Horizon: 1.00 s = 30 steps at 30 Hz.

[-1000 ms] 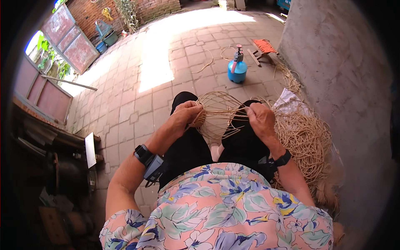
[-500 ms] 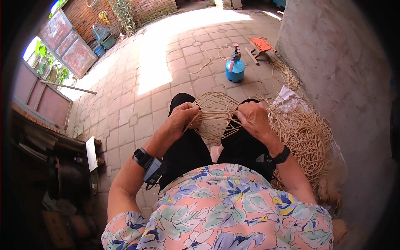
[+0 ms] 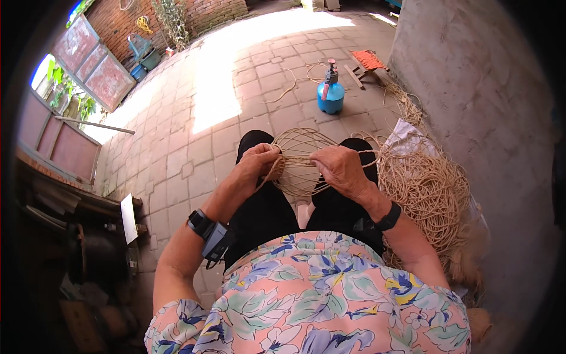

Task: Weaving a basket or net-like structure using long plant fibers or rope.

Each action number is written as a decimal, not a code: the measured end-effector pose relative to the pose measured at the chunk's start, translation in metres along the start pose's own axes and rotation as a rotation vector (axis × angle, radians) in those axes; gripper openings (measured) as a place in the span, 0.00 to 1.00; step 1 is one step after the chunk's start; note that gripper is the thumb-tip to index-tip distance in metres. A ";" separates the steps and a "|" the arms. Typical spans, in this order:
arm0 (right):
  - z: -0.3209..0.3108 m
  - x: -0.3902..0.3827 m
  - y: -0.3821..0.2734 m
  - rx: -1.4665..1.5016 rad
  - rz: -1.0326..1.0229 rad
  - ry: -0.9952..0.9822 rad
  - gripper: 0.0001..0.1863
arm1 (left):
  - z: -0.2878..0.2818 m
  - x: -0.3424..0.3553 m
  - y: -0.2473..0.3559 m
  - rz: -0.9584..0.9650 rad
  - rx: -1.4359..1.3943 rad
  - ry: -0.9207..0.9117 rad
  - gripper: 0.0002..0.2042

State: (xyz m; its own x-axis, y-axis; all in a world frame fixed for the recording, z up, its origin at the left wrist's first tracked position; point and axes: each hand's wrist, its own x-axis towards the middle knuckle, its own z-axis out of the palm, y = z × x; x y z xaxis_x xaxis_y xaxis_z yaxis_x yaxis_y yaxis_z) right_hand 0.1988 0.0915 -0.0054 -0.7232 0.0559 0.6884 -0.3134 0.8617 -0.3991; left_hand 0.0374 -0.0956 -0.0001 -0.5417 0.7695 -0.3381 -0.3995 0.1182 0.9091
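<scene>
Across my knees lies a half-woven basket of tan cord [image 3: 300, 137], an open round of loose curved strands with a tightly woven edge at its left. My left hand [image 3: 260, 159] is closed on that woven edge. My right hand [image 3: 342, 169] is closed on cord strands [image 3: 298, 159] that run straight between the two hands over the middle of the round. From beyond my right hand a strand trails toward a big tangled heap of cord [image 3: 424, 197] beside my right leg. The fingertips of both hands are partly hidden.
A blue pump sprayer [image 3: 330, 95] stands on the paved floor ahead, near a low folding stool [image 3: 368, 61] with an orange seat. A plastered wall [image 3: 480, 118] rises at the right. Dark clutter [image 3: 97, 253] and a white panel [image 3: 128, 218] are at the left.
My right hand has moved left, closer to my left hand, and the strands between them look more gathered together. My left hand has stayed at the woven edge.
</scene>
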 end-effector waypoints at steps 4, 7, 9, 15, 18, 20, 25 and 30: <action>0.013 0.004 -0.016 -0.227 0.014 -0.095 0.04 | -0.003 0.005 -0.002 0.016 0.043 -0.012 0.08; 0.017 -0.002 -0.023 -0.322 0.089 -0.111 0.03 | -0.005 0.007 -0.006 0.014 0.030 -0.013 0.08; 0.013 -0.005 -0.025 -0.300 0.167 -0.149 0.04 | -0.006 0.006 -0.006 0.020 0.026 -0.022 0.08; 0.020 0.001 -0.025 -0.072 0.315 -0.118 0.07 | -0.002 0.004 -0.005 0.027 0.042 -0.008 0.08; 0.019 0.010 -0.030 -0.005 0.401 -0.116 0.06 | -0.001 0.004 -0.006 0.021 0.046 -0.007 0.08; 0.021 0.013 -0.032 -0.007 0.373 -0.117 0.06 | -0.001 0.005 -0.007 0.020 0.046 -0.005 0.08; 0.010 -0.001 -0.007 -0.143 0.329 -0.078 0.05 | -0.006 0.004 -0.009 0.039 0.079 -0.023 0.07; -0.081 -0.089 0.108 -0.540 0.711 0.065 0.07 | 0.005 -0.004 -0.001 0.047 0.057 0.019 0.07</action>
State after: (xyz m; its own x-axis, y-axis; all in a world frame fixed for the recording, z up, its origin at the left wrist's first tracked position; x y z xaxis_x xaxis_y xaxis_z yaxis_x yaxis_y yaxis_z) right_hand 0.2797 0.2202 -0.0605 -0.5950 0.6814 0.4263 0.5395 0.7317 -0.4165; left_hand 0.0440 -0.0960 0.0018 -0.5729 0.7632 -0.2987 -0.3310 0.1179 0.9362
